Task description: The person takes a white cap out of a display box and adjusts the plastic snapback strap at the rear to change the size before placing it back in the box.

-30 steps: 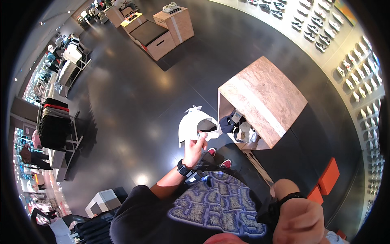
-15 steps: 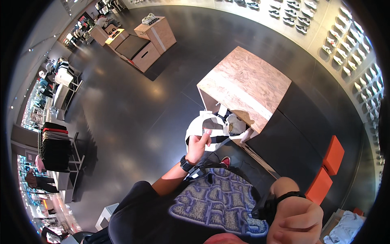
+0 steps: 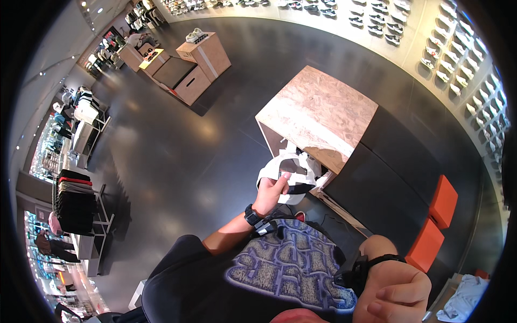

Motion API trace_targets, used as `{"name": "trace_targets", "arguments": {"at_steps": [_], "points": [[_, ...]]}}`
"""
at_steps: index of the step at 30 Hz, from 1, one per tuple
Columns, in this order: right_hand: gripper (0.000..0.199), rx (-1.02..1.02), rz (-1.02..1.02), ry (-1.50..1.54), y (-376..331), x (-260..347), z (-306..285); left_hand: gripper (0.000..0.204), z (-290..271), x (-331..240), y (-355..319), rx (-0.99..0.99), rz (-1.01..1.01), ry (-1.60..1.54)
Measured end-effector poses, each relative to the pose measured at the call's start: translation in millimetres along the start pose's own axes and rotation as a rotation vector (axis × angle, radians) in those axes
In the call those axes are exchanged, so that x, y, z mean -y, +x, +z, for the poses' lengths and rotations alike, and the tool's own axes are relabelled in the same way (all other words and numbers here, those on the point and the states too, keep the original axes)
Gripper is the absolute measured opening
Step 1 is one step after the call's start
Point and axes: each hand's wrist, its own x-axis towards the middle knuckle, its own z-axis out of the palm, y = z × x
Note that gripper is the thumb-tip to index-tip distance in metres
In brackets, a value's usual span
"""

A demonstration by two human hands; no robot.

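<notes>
Pinched between the thumb and fingers of my left hand (image 3: 271,194) is a white cap (image 3: 269,169) with an arched opening and a black strap. It hangs in front of the open side of a wooden chipboard box (image 3: 318,110), partly hiding pale items inside. I cannot tell whether the cap touches them. My right hand (image 3: 398,296) is close at the lower right, its fingers curled in; whatever may be inside them is hidden. A black device (image 3: 350,272) sits by that wrist.
A dark flat bench top (image 3: 371,183) adjoins the box, with two orange blocks (image 3: 425,247) at its far right. Shoes line the wall (image 3: 377,24). Clothes racks (image 3: 75,202) stand at left, and another wooden display (image 3: 204,56) stands further back.
My left hand and the white cap have shifted slightly right, closer to the box, covering more of its opening. The view has turned a little; my right hand stays curled.
</notes>
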Motion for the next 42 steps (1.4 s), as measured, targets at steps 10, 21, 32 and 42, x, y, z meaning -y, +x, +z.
{"name": "trace_targets", "arguments": {"at_steps": [10,21,32,42], "points": [[0.020,0.103,-0.017,0.199,9,0,11,0.011,-6,0,-3,0.059,0.033,0.006],[0.028,0.007,0.058,0.048,-9,7,6,0.012,-17,2,-8,0.027,0.037,-0.029],[0.021,0.014,0.068,0.090,-11,2,13,0.012,-18,-1,-8,-0.016,0.020,-0.036],[0.040,0.356,0.630,0.187,-68,-22,7,0.012,-28,-1,-8,-0.044,0.017,-0.028]]}}
